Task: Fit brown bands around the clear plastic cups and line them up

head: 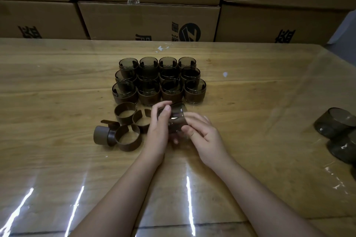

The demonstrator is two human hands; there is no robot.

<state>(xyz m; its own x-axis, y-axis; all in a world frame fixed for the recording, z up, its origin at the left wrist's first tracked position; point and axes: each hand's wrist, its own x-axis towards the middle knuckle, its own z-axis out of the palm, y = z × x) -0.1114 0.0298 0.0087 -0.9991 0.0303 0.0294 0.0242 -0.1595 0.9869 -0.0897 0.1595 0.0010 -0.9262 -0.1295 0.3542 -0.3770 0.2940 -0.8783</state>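
Both my hands grip one clear cup [176,116] just near of the finished rows.

My left hand [159,129] curls round the cup's left side, thumb on the rim, and my right hand [204,132] pinches its near right edge. The cup is tilted between them, and I cannot tell whether a band is on it. Twelve banded cups [159,82] stand in three rows of four on the table [57,82]. The loose brown bands [128,132] lie left of my left hand, bare cups [336,123] far right, and cardboard boxes [148,19] stand behind.
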